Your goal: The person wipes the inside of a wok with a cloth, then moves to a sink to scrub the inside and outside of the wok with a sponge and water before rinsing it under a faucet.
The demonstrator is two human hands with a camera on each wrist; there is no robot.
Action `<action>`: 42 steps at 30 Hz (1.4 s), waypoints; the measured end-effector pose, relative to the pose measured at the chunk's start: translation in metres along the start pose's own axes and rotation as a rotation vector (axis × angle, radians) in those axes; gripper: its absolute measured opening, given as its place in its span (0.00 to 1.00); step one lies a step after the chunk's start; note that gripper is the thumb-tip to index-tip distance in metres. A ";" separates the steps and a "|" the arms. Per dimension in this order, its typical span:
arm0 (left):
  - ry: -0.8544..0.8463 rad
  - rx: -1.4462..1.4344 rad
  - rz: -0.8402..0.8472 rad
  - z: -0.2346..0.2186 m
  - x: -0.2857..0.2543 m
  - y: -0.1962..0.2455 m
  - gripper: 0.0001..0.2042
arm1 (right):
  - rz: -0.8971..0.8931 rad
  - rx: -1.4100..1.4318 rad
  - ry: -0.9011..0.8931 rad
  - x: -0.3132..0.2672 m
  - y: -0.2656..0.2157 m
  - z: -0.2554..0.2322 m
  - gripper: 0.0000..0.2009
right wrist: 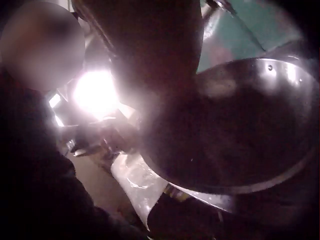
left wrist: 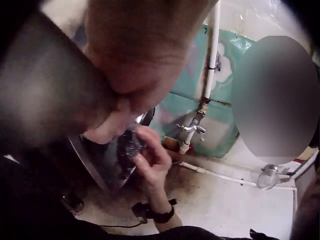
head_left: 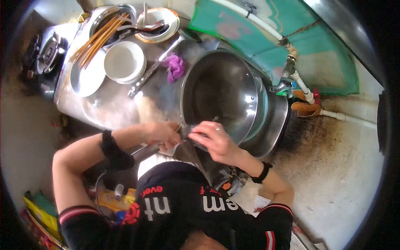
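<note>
My left hand (head_left: 161, 134) grips a long grey metal utensil (head_left: 143, 154) in front of my body; its kind I cannot tell. Facing it, my right hand (head_left: 218, 142) holds a dark, shiny steel wool scrubber (head_left: 188, 132) against the end near the left fingers. The left wrist view shows the scrubber (left wrist: 127, 150) between the right fingers and thumb, with the blurred grey utensil (left wrist: 45, 85) large in front. Just beyond both hands stands a wide steel pot (head_left: 221, 83), its inside dark. The right wrist view shows the pot's rim (right wrist: 240, 190) close by; the right fingers are hidden there.
Left on the steel counter (head_left: 100, 112) are stacked white bowls (head_left: 124, 61), a white plate (head_left: 85, 79), chopsticks (head_left: 100, 39) over a metal basin, and a bowl with spoons (head_left: 160, 25). A purple cloth (head_left: 173, 68) lies left of the pot. A tap (head_left: 281, 85) sticks out at right.
</note>
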State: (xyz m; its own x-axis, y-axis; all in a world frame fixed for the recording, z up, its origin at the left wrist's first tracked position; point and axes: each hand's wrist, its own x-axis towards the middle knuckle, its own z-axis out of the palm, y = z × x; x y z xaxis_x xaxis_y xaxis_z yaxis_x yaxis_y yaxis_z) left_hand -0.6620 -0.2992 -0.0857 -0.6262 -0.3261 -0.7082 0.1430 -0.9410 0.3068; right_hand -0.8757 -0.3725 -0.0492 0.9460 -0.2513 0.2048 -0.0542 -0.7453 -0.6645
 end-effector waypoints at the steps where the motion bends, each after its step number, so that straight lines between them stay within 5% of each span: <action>1: -0.025 0.000 0.015 -0.001 0.002 -0.003 0.06 | -0.084 -0.076 -0.042 0.007 0.005 0.005 0.20; 4: -0.082 -0.012 0.089 -0.003 0.004 -0.007 0.06 | -0.197 -0.187 -0.019 0.039 0.032 0.010 0.22; 8: 0.146 0.107 -0.011 0.018 -0.007 0.003 0.06 | -0.155 -0.504 0.203 0.088 0.089 0.000 0.22; 11: 0.218 0.128 0.013 0.020 -0.004 -0.011 0.05 | 0.118 -0.644 0.392 0.093 0.155 -0.023 0.21; 14: 0.269 0.137 0.005 0.028 -0.006 -0.016 0.07 | 0.543 -0.755 0.505 0.037 0.201 -0.035 0.19; 18: 0.239 0.078 0.058 0.032 -0.005 -0.021 0.08 | 1.018 -0.764 0.447 -0.063 0.190 -0.030 0.16; 20: 0.200 0.028 0.022 0.031 -0.002 -0.018 0.07 | 1.213 -0.446 0.423 -0.088 0.145 -0.027 0.11; 24: 0.141 0.027 0.045 0.027 0.002 -0.021 0.06 | 1.194 -0.167 0.448 -0.146 0.097 -0.003 0.12; 26: 0.271 0.088 0.138 0.032 0.003 -0.024 0.06 | 1.180 -0.028 0.418 -0.159 0.079 0.012 0.14; 30: 0.080 -0.002 0.048 0.026 0.001 -0.018 0.04 | 0.766 -0.285 0.628 -0.082 0.005 -0.003 0.19; 33: 0.096 0.001 0.049 0.030 -0.002 -0.015 0.07 | 0.468 -0.305 0.699 -0.012 -0.027 0.045 0.19; 36: 0.257 0.026 0.062 0.039 -0.006 -0.017 0.09 | 0.466 -0.317 0.743 0.014 -0.058 0.090 0.19; 42: 0.248 0.135 -0.023 0.040 -0.002 -0.010 0.10 | 0.570 -0.408 0.661 -0.085 -0.053 0.088 0.19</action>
State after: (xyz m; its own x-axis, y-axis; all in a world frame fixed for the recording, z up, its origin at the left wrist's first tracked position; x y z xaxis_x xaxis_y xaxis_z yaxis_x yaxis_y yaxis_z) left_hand -0.6926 -0.2859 -0.0623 -0.4194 -0.3325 -0.8447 0.0173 -0.9333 0.3588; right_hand -0.9252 -0.2570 -0.0948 0.3786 -0.8463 0.3749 -0.6750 -0.5296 -0.5138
